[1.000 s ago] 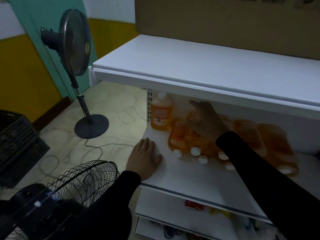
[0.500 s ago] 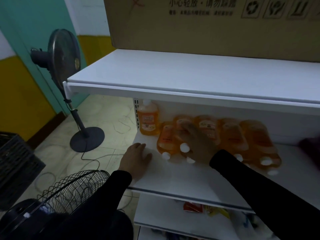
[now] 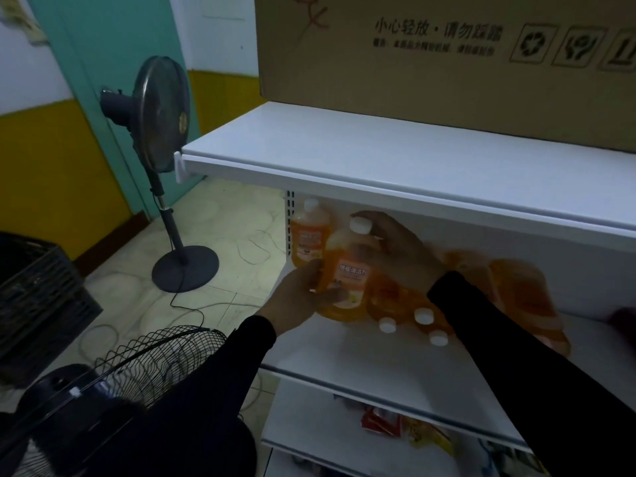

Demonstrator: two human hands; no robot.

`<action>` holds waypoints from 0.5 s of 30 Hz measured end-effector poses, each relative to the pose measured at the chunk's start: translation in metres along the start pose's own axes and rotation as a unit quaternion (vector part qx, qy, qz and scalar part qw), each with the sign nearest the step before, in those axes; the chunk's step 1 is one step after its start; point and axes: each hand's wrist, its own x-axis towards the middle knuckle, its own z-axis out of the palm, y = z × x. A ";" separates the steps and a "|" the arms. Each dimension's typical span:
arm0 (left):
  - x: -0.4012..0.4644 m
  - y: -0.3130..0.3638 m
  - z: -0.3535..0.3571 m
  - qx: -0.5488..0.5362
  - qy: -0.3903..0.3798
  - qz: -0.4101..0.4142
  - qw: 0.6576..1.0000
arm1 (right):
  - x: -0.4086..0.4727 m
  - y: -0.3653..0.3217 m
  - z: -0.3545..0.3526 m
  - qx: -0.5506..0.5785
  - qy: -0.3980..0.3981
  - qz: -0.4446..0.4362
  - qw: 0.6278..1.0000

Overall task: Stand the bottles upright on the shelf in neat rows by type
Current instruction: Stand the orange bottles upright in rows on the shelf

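at frame centre, the left hand (image 3: 298, 295) curls round the lower body of an orange plastic bottle (image 3: 347, 270), nearly upright on the white shelf (image 3: 395, 366); the right hand (image 3: 401, 247) pinches its round white cap (image 3: 360, 225). further right, more bottles (image 3: 516, 297) lie flat.

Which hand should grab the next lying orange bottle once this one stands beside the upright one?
Probably the right hand: it grips the lifted bottle near its cap, directly above the lying bottles. The left hand grips the lifted bottle's base on the side away from them.
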 end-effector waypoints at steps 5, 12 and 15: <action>-0.009 -0.018 -0.019 -0.015 0.065 0.008 0.998 | 0.015 -0.009 0.028 -0.104 -0.070 -0.009 0.992; -0.020 -0.054 -0.029 0.216 0.158 -0.001 0.963 | 0.030 0.000 0.070 -0.043 0.026 0.023 0.998; -0.030 -0.077 -0.019 0.334 0.148 -0.050 0.929 | 0.041 0.008 0.084 -0.094 0.031 0.018 0.995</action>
